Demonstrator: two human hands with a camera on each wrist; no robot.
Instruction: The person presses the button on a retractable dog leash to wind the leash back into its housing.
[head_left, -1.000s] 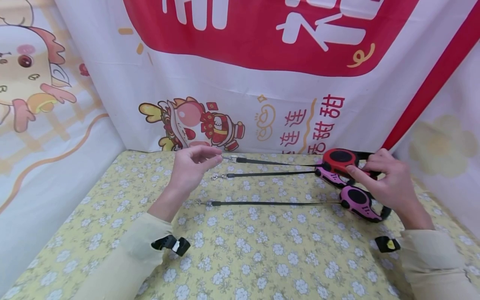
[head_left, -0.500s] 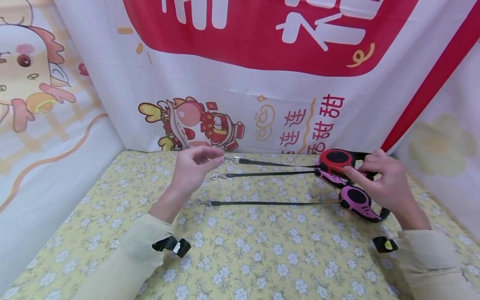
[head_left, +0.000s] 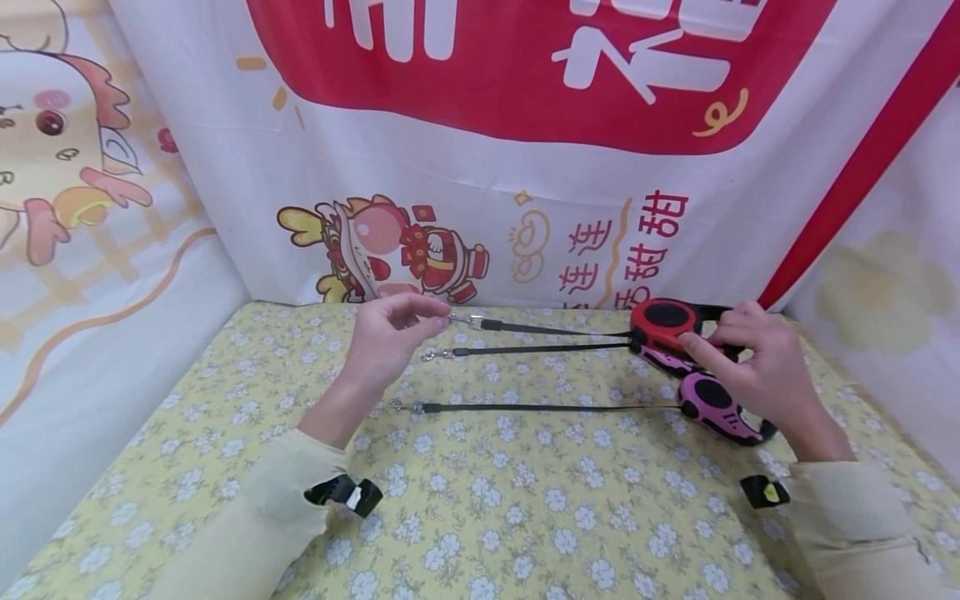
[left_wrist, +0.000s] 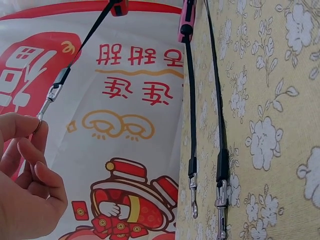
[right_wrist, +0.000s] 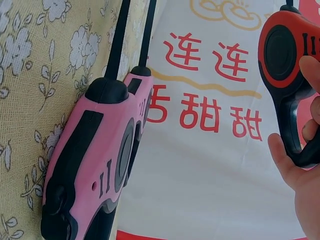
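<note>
A red and black retractable dog leash (head_left: 666, 323) is held above the table by its handle in my right hand (head_left: 757, 358). Its black strap (head_left: 543, 329) runs left to a metal clip (left_wrist: 48, 101), whose end my left hand (head_left: 390, 337) pinches between thumb and fingers. Two pink and black retractable leashes lie on the cloth. The nearer pink leash (head_left: 716, 404) is beside my right hand; the farther pink leash (head_left: 660, 357) is partly hidden under the red one. In the right wrist view, the red leash (right_wrist: 285, 60) hangs clear of both pink ones.
Yellow floral cloth (head_left: 540, 500) covers the table. The pink leashes' straps lie stretched leftward, ending in metal clips (head_left: 438, 354). A printed white and red curtain (head_left: 480, 192) stands along the back edge, and more printed cloth (head_left: 97, 275) closes the left side.
My right hand has moved slightly left with the red leash. The left hand has shifted a little to the right with the clip. Both pink leashes stay in place.
</note>
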